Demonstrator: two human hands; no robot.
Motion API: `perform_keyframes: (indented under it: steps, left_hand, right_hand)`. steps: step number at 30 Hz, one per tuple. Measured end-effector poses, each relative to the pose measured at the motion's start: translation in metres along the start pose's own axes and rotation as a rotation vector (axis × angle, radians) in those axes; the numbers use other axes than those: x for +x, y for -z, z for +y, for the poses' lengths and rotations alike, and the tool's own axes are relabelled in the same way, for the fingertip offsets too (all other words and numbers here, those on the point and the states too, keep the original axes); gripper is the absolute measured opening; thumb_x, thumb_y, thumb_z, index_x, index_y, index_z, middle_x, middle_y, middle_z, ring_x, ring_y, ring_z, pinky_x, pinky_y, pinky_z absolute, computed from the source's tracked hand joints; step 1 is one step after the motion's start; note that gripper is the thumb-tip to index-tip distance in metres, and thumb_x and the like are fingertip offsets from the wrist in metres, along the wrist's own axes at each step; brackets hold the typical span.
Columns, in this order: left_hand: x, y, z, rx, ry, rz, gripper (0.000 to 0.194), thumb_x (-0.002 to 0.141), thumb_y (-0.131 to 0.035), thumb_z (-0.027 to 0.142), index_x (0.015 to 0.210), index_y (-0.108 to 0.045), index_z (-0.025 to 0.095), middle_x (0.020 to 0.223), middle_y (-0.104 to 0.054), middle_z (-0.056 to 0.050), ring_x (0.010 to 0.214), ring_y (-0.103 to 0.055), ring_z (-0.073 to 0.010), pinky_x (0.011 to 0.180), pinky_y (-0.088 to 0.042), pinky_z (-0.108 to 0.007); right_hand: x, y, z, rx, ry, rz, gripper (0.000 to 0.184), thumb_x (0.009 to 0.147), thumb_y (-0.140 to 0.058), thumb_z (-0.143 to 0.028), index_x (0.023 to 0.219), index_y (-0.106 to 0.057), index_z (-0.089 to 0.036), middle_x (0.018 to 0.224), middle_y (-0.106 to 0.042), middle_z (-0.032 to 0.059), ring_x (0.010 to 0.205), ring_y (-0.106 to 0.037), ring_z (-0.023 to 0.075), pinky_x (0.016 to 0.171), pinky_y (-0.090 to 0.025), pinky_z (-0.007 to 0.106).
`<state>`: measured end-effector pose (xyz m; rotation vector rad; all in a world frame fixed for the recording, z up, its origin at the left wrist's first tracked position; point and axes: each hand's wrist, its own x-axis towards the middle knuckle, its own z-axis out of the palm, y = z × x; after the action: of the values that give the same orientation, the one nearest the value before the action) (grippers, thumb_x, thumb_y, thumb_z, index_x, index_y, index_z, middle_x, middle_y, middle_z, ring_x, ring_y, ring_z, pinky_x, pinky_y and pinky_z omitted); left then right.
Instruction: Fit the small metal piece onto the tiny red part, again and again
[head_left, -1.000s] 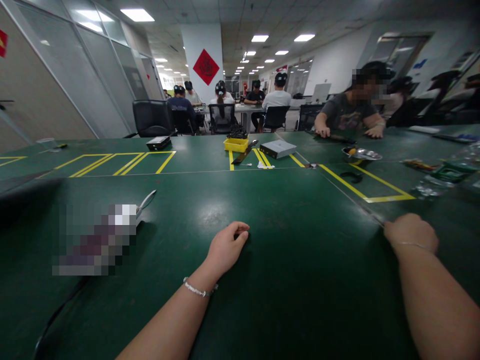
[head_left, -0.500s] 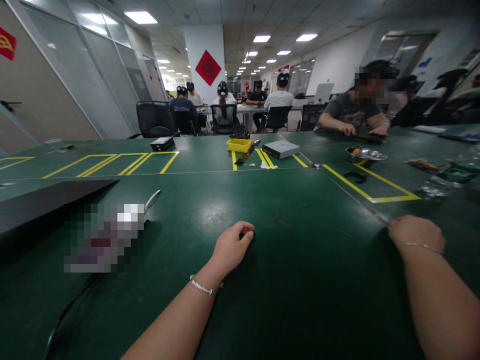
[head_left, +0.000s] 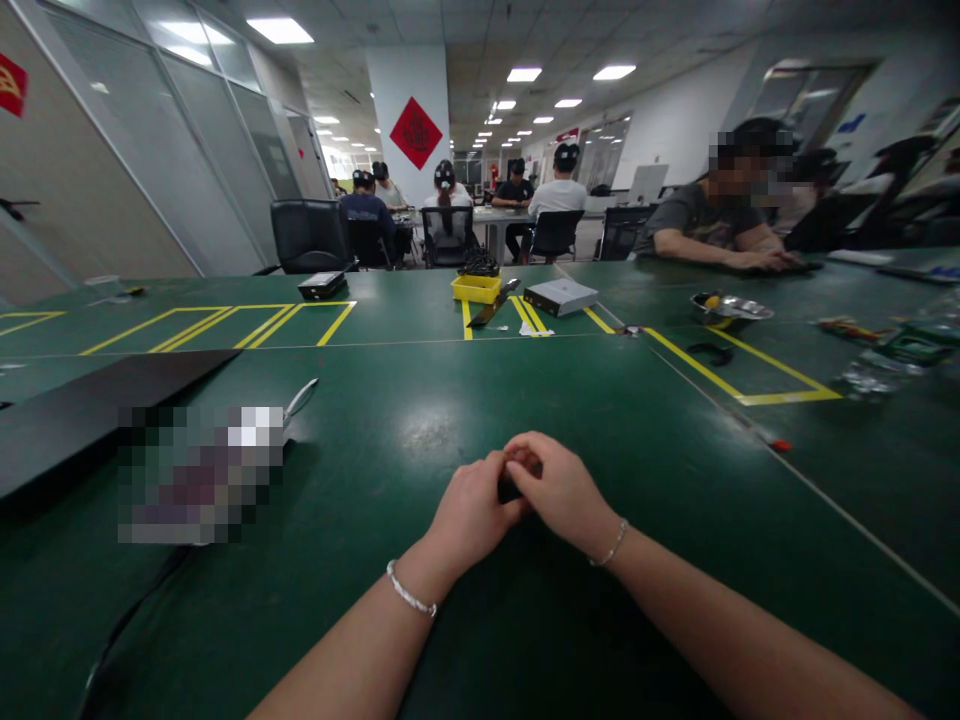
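My left hand [head_left: 471, 512] and my right hand [head_left: 561, 488] meet over the middle of the green table [head_left: 675, 600]. Their fingers are curled, and the fingertips come together. Between them is a dark gap; whatever they may hold there is hidden by the fingers. Each wrist wears a thin bracelet. A small red object [head_left: 781, 445], too small to name, lies to the right by the table's seam. To the left of my hands rests a blurred-out device [head_left: 210, 480] with a cord at each end.
A dark flat panel [head_left: 97, 420] lies at left. Farther back are a yellow tray [head_left: 476, 289] with black cables, a grey box [head_left: 561, 297], a black box [head_left: 322, 286], a metal bowl [head_left: 731, 306] and a plastic bottle [head_left: 877, 370]. Across the table sits a person [head_left: 712, 225].
My right hand has moved left from the table seam to meet my left hand, uncovering the small red object. My left fingers have turned toward it. The person opposite has shifted their arms.
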<state>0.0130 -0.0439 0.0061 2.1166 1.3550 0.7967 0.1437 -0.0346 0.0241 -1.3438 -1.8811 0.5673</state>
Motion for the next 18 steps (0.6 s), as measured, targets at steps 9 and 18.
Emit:
perform_keyframes:
  steps: [9,18]
  left_hand:
    - [0.003,0.008,-0.001,-0.202,0.116,0.079,0.026,0.08,-0.035,0.038,0.082,-0.053,0.02,0.069,-0.058,0.001,0.063,-0.053,-0.0115,0.058,-0.038,-0.023]
    - [0.006,0.008,-0.008,-0.533,0.169,0.089,0.035,0.08,-0.031,0.045,0.08,-0.053,0.017,0.049,-0.05,0.003,0.047,-0.047,-0.0096,0.049,-0.036,-0.021]
  right_hand:
    - [0.018,0.065,0.048,-0.441,-0.01,0.108,0.026,0.072,-0.046,-0.032,0.095,-0.054,-0.023,0.1,-0.053,0.0077,0.096,-0.045,0.0243,0.084,-0.033,0.039]
    - [-0.011,0.185,0.206,-0.885,-0.643,0.36,0.051,0.07,-0.039,-0.049,0.102,-0.054,-0.013,0.109,-0.039,0.029,0.104,-0.029,0.0472,0.061,-0.026,0.06]
